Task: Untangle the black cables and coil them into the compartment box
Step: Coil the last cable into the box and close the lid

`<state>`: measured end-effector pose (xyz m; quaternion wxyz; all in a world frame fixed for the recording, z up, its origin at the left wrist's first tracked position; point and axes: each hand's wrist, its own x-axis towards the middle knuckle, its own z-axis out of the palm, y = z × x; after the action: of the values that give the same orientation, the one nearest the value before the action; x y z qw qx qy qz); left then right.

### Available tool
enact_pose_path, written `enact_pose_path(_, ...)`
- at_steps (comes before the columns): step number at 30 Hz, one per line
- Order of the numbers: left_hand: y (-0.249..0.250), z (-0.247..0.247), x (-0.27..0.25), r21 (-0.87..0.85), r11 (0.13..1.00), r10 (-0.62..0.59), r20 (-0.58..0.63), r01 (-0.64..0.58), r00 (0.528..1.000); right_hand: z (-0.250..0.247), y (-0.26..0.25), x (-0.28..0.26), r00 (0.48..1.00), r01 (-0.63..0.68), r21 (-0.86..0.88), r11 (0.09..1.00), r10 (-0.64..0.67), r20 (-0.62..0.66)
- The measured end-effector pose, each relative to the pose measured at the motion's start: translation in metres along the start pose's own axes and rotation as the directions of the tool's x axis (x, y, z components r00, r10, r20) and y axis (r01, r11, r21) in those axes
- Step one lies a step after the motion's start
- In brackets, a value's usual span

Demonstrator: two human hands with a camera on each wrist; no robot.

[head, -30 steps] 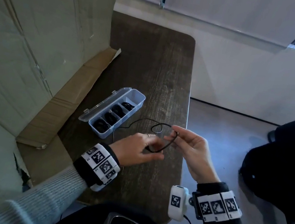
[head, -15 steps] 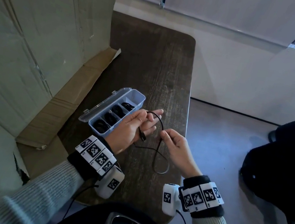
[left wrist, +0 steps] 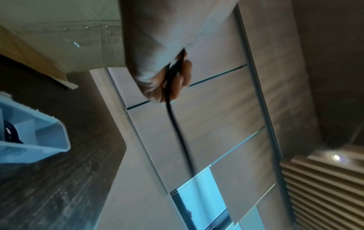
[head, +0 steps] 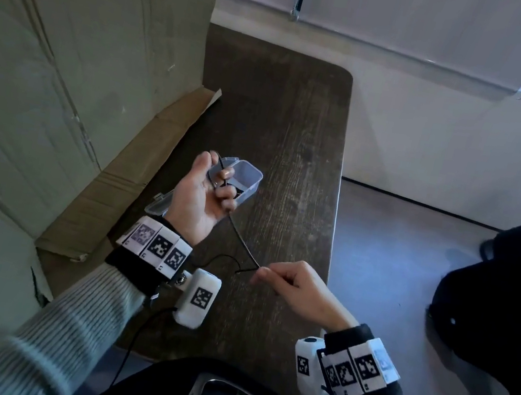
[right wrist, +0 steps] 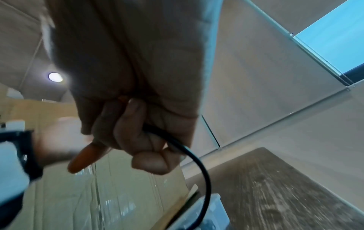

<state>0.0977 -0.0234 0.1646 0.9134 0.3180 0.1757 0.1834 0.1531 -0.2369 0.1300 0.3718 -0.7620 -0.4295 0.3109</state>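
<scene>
A thin black cable (head: 241, 237) runs taut between my two hands above the dark table (head: 294, 116). My left hand (head: 208, 188) is raised palm-up in front of the clear compartment box (head: 249, 176), its fingers curled round one end of the cable (left wrist: 177, 115). My right hand (head: 286, 280), nearer me at the table's right edge, pinches the cable (right wrist: 199, 161) between thumb and forefinger; a slack loop trails from it. The box (left wrist: 43, 140) holds a coiled black cable (left wrist: 10, 132) in one compartment; most compartments are hidden behind my left hand.
A large cardboard sheet (head: 64, 75) leans along the table's left side, its flap (head: 138, 169) lying on the table beside the box's open lid. A dark bag or chair (head: 513, 294) stands on the floor to the right. The table's far half is bare wood.
My left hand has risen and turned palm-up over the box with the cable end. My right hand has pulled back toward me, stretching the cable straight between them.
</scene>
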Motion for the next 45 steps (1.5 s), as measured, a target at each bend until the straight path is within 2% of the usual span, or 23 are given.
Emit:
enact_pose_path(2, -0.001, 0.001, 0.000, 0.200, 0.980, 0.012, -0.034, -0.005, 0.999, -0.011, -0.014, -0.005, 0.999, 0.040, 0.024, 0.999, -0.040, -0.031)
enact_pose_path(4, -0.007, 0.005, -0.003, 0.440, 0.898, 0.035, -0.016, -0.024, 0.999, -0.023, -0.028, -0.009, 0.993, 0.088, 0.058, 0.994, -0.083, -0.088)
enact_pose_path(6, -0.016, 0.003, -0.002, 0.655, 0.751, 0.050, 0.059, -0.076, 0.997, -0.032, -0.038, -0.011, 0.984, 0.124, 0.078, 0.989, -0.113, -0.138)
enact_pose_path(7, -0.019, 0.000, -0.001, 0.751, 0.651, 0.028, 0.118, -0.107, 0.993, -0.035, -0.041, -0.012, 0.980, 0.130, 0.077, 0.989, -0.116, -0.160)
enact_pose_path(10, -0.027, -0.009, -0.001, 0.938, 0.276, -0.125, 0.253, -0.211, 0.959, -0.039, -0.042, -0.008, 0.951, 0.169, 0.032, 0.985, -0.155, -0.267)
enact_pose_path(11, -0.028, -0.008, -0.002, 0.948, 0.208, -0.181, 0.280, -0.241, 0.943, -0.039, -0.041, -0.006, 0.934, 0.186, 0.022, 0.982, -0.170, -0.315)
enact_pose_path(13, -0.028, -0.001, -0.008, 0.946, 0.167, -0.262, 0.315, -0.279, 0.912, -0.038, -0.035, -0.001, 0.899, 0.204, 0.015, 0.979, -0.182, -0.398)
enact_pose_path(17, -0.028, 0.010, -0.018, 0.922, 0.266, -0.411, 0.372, -0.281, 0.832, -0.035, -0.021, 0.010, 0.851, 0.180, 0.085, 0.980, -0.112, -0.513)
enact_pose_path(19, -0.029, 0.009, -0.018, 0.908, 0.294, -0.407, 0.401, -0.298, 0.821, -0.033, -0.017, 0.012, 0.839, 0.174, 0.118, 0.978, -0.085, -0.538)
enact_pose_path(20, -0.030, 0.009, -0.018, 0.898, 0.325, -0.388, 0.412, -0.296, 0.825, -0.032, -0.015, 0.013, 0.835, 0.174, 0.132, 0.976, -0.076, -0.545)
enact_pose_path(22, -0.031, 0.009, -0.019, 0.855, 0.463, -0.345, 0.416, -0.233, 0.841, -0.029, -0.013, 0.015, 0.828, 0.181, 0.181, 0.967, -0.050, -0.559)
enact_pose_path(24, -0.030, 0.009, -0.021, 0.792, 0.586, -0.262, 0.386, -0.172, 0.884, -0.028, -0.010, 0.016, 0.813, 0.180, 0.268, 0.946, 0.010, -0.582)
enact_pose_path(26, -0.029, 0.008, -0.020, 0.738, 0.662, -0.188, 0.334, -0.132, 0.924, -0.028, -0.006, 0.017, 0.809, 0.177, 0.340, 0.923, 0.060, -0.585)
enact_pose_path(29, -0.028, 0.006, -0.019, 0.635, 0.771, -0.157, 0.272, -0.054, 0.949, -0.023, 0.001, 0.019, 0.832, 0.166, 0.378, 0.911, 0.076, -0.549)
enact_pose_path(33, -0.023, 0.007, -0.018, 0.401, 0.913, -0.157, 0.168, 0.078, 0.973, -0.013, 0.010, 0.020, 0.872, 0.102, 0.409, 0.907, 0.117, -0.476)
enact_pose_path(36, -0.019, 0.005, -0.015, 0.297, 0.949, -0.151, 0.128, 0.107, 0.980, -0.005, 0.013, 0.021, 0.905, 0.078, 0.386, 0.919, 0.097, -0.414)
enact_pose_path(40, -0.017, 0.004, -0.011, 0.344, 0.936, -0.120, 0.114, 0.074, 0.986, 0.001, 0.011, 0.023, 0.921, 0.080, 0.414, 0.907, 0.091, -0.378)
enact_pose_path(45, -0.013, 0.006, -0.002, 0.025, 0.993, -0.116, 0.058, 0.115, 0.992, 0.007, 0.010, 0.025, 0.967, -0.018, 0.334, 0.943, 0.100, -0.232)
